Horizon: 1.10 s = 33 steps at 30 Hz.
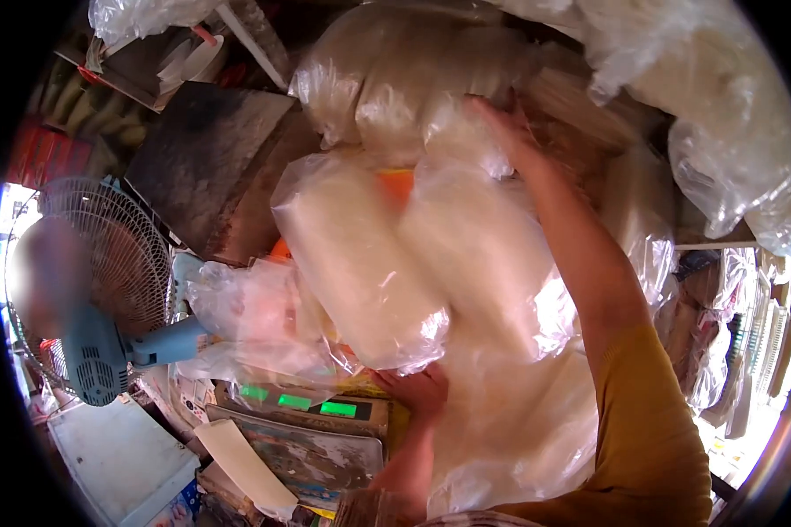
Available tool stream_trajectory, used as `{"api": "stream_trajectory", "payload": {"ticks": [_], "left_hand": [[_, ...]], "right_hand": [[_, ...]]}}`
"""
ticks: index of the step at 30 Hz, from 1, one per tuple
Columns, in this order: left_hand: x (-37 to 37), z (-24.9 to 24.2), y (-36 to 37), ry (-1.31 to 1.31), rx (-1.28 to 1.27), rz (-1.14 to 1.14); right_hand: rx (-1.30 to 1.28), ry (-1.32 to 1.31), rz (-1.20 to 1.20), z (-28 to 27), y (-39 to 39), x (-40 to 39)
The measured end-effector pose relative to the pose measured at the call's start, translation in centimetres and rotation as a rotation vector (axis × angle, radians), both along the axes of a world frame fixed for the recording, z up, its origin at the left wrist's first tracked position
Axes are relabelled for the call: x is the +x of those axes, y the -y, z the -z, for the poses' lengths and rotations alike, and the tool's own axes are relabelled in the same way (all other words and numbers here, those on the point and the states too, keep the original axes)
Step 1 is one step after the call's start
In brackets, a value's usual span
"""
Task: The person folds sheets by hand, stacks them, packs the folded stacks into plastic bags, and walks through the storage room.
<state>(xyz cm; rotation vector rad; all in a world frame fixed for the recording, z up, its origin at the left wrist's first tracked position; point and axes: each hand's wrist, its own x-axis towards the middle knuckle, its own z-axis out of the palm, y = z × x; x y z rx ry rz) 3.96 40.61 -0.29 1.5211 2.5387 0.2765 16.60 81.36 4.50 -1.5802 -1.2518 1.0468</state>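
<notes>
In a cramped stall, beside a wire-caged fan with a blue body [97, 351] and a digital scale with green displays [325, 422]: reaching with the right hand [511, 132] to a clear plastic bag [459, 123] high on the heap; touching with the left hand [420, 386] the lower end of a plump, cream-coloured, plastic-wrapped bundle [351, 255]. Cannot tell grasping from mere contact, either side. Could slide onto the scale if nudged from above, or split if pinched hard.

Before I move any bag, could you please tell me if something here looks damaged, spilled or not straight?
The flat plate below the green displays looks worn or dirty: pale and dark patches mottle it. The large dark panel beside the fan is scuffed too and sits slanted. I see no spill from the clear bags.
</notes>
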Motion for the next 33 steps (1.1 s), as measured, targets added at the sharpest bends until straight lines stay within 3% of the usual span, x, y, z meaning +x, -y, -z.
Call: {"api": "stream_trajectory", "payload": {"ticks": [4, 5, 8, 9, 12, 14, 15, 17, 18, 20, 21, 25, 28, 30, 33], "left_hand": [[-0.4, 0.3, 0.0, 0.027, 0.031, 0.036], [-0.6, 0.6, 0.3, 0.022, 0.034, 0.04], [-0.6, -2.8, -1.8, 0.174, 0.164, -0.035], [-0.2, -2.2, -1.4, 0.073, 0.176, -0.017], [0.0, 1.1, 0.3, -0.069, 0.168, 0.019], [0.4, 0.3, 0.1, -0.112, 0.141, 0.034], [0.3, 0.2, 0.2, -0.123, 0.113, 0.04], [0.4, 0.3, 0.3, -0.153, 0.111, 0.043], [0.4, 0.2, 0.2, -0.16, 0.145, 0.032], [0.8, -0.1, 0.0, -0.168, 0.21, 0.018], [0.6, 0.8, 0.5, -0.139, 0.163, 0.01], [0.9, 0.3, 0.5, -0.119, 0.171, 0.003], [0.8, 0.9, 0.7, -0.101, 0.168, -0.017], [0.8, 1.3, 0.5, -0.134, 0.226, -0.025], [0.4, 1.8, 0.8, -0.125, 0.173, -0.013]], "right_hand": [[-0.077, -0.122, 0.112, 1.9, -2.7, -2.2], [0.072, -0.188, 0.07, 2.3, -2.9, -3.0], [0.128, 0.056, -0.065, 3.8, -6.7, -2.8], [0.022, 0.29, -0.064, 2.8, -6.1, -2.2], [0.006, 0.259, -0.245, -2.4, -0.2, 1.2], [-0.022, 0.253, -0.379, -5.0, 6.8, 4.8], [-0.085, 0.463, -0.51, -7.6, 11.1, 5.8], [0.07, 0.721, -0.616, -7.6, 19.3, 6.6], [0.291, 0.765, -0.588, -5.6, 22.4, 6.6], [0.141, 0.909, -0.492, -6.3, 25.8, 5.2], [0.322, 0.885, -0.422, -5.0, 25.6, 5.6], [0.409, 0.683, -0.257, -3.7, 24.3, 8.3], [0.2, 0.336, 0.052, -4.4, 24.5, 10.3], [0.235, -0.1, 0.224, -1.4, 23.7, 12.9], [0.261, 0.057, 0.452, 5.1, 17.9, 17.5]]}}
